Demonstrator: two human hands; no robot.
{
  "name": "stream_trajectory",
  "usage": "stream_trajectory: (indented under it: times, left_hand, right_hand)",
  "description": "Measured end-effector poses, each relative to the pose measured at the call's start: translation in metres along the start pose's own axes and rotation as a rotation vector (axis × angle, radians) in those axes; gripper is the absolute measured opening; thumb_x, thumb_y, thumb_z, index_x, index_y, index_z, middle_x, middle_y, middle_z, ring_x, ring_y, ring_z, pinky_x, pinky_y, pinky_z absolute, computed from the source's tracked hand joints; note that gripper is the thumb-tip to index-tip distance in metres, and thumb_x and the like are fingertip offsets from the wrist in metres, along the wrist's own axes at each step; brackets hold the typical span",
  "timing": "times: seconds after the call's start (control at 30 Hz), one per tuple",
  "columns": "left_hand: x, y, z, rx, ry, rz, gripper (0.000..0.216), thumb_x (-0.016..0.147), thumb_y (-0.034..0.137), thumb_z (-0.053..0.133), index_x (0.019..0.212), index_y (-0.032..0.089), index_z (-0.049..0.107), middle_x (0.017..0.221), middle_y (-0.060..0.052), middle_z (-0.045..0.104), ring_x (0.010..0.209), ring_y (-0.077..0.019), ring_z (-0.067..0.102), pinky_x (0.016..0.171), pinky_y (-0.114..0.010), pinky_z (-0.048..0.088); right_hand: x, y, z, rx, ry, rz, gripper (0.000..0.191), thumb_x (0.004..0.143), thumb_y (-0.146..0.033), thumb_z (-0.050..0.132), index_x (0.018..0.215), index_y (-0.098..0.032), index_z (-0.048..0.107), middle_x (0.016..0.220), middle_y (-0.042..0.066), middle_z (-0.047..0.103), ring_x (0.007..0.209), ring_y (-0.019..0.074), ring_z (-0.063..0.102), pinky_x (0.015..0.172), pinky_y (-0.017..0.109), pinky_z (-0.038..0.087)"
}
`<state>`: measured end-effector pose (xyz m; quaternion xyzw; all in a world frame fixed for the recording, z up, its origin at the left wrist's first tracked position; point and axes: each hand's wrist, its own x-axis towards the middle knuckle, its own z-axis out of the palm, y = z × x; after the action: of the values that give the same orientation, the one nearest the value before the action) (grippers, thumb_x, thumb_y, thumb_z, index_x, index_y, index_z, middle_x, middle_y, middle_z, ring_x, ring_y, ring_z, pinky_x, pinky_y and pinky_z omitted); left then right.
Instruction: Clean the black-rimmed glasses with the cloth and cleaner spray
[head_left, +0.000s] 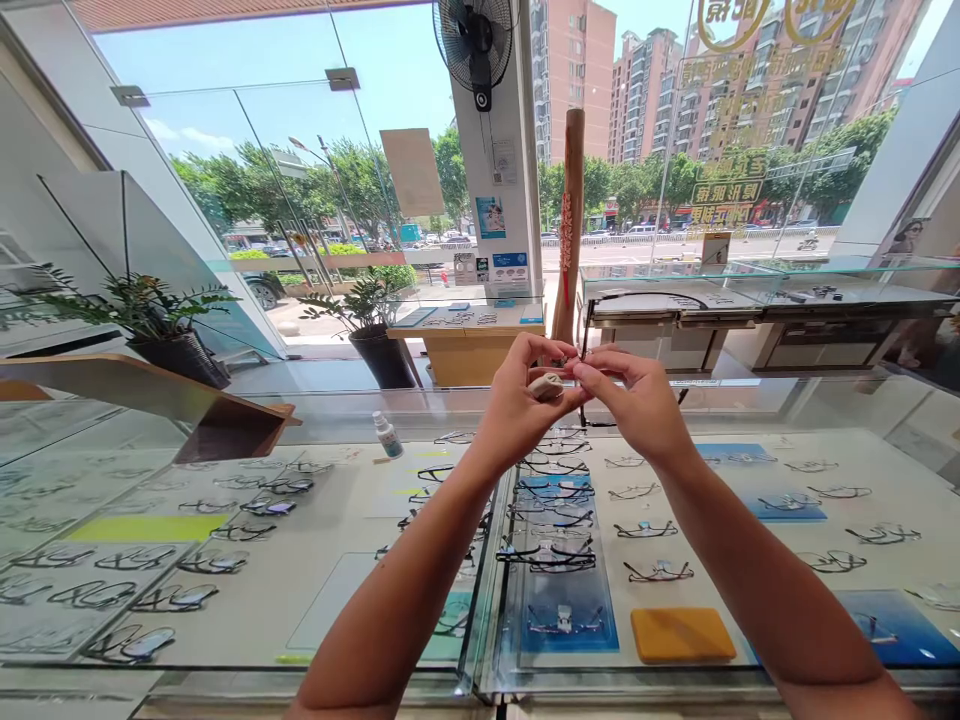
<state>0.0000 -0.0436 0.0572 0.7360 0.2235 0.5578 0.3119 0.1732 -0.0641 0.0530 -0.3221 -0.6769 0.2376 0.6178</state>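
In front of me, above the glass counter, I hold a pair of dark, thin-rimmed eyeglasses turned on edge, one temple reaching out to the right. My left hand pinches the frame with its fingertips. Tucked in that same palm is a crumpled beige piece that looks like a cloth. My right hand grips the frame from the other side, thumb and fingers meeting the left fingertips. The fingers cover most of the lenses and the bridge.
Under my arms, a glass display counter holds rows of eyeglasses and an orange case. A small white bottle stands on the glass at left. A wooden shelf, potted plants and further showcases surround it.
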Motion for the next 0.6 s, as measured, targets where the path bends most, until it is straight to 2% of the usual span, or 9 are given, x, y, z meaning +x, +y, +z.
stream_trajectory:
  times: [0.1,0.17,0.27,0.33,0.43,0.5,0.6]
  left_hand:
    - [0.0,-0.002,0.0,-0.008,-0.01,-0.057,0.051,0.079,0.04,0.093,0.108,0.025,0.052,0.139,-0.009,0.068,0.101,-0.0192,0.076,0.085,-0.035,0.063]
    - [0.001,-0.005,-0.002,0.035,0.032,-0.086,0.047,0.083,0.045,0.09,0.105,0.025,0.053,0.137,-0.009,0.068,0.096,-0.0176,0.074,0.082,-0.034,0.061]
    - [0.002,-0.014,-0.005,0.217,0.064,-0.184,0.038,0.094,0.057,0.075,0.095,0.023,0.057,0.096,-0.004,0.072,0.076,-0.0157,0.065,0.07,-0.032,0.054]
    - [0.002,-0.023,-0.005,0.329,-0.068,-0.291,0.044,0.099,0.064,0.064,0.086,0.023,0.057,0.075,-0.002,0.064,0.069,-0.0177,0.06,0.062,-0.031,0.048]
    - [-0.002,-0.037,0.003,0.448,-0.348,-0.44,0.051,0.099,0.07,0.058,0.081,0.023,0.058,0.078,-0.004,0.066,0.073,-0.0217,0.063,0.062,-0.032,0.047]
    - [-0.006,-0.045,0.012,0.535,-0.481,-0.535,0.044,0.098,0.065,0.059,0.089,0.022,0.06,0.085,-0.005,0.071,0.079,-0.0238,0.068,0.066,-0.033,0.05]
    - [-0.013,-0.059,0.03,0.671,-0.653,-0.675,0.03,0.101,0.042,0.056,0.119,0.019,0.059,0.097,-0.008,0.077,0.082,-0.0253,0.072,0.073,-0.033,0.053]
  right_hand:
    - [0.002,0.002,-0.003,0.025,0.032,0.018,0.021,0.098,-0.041,0.076,0.098,-0.023,0.085,0.103,0.006,0.077,0.101,0.0216,0.069,0.095,0.041,0.055]
    - [0.004,0.004,-0.008,0.039,0.089,0.019,0.02,0.097,-0.042,0.077,0.098,-0.023,0.084,0.103,0.006,0.078,0.101,0.0217,0.07,0.096,0.041,0.055]
    - [0.007,0.004,-0.018,0.031,0.14,0.016,0.021,0.096,-0.042,0.079,0.096,-0.022,0.083,0.103,0.005,0.079,0.1,0.0221,0.072,0.096,0.041,0.056]
    - [0.008,0.003,-0.022,0.011,0.163,0.003,0.021,0.095,-0.043,0.079,0.094,-0.022,0.082,0.103,0.005,0.079,0.099,0.0222,0.072,0.095,0.04,0.056]
    - [0.008,-0.001,-0.024,-0.023,0.177,-0.031,0.021,0.096,-0.042,0.077,0.093,-0.022,0.082,0.102,0.005,0.079,0.098,0.0221,0.071,0.094,0.04,0.056]
    - [0.007,-0.003,-0.023,-0.053,0.172,-0.055,0.02,0.097,-0.041,0.075,0.093,-0.022,0.082,0.101,0.005,0.078,0.096,0.0217,0.071,0.093,0.04,0.056]
    - [0.006,-0.005,-0.021,-0.108,0.164,-0.107,0.02,0.099,-0.039,0.073,0.091,-0.023,0.082,0.1,0.005,0.077,0.096,0.0213,0.069,0.091,0.04,0.055]
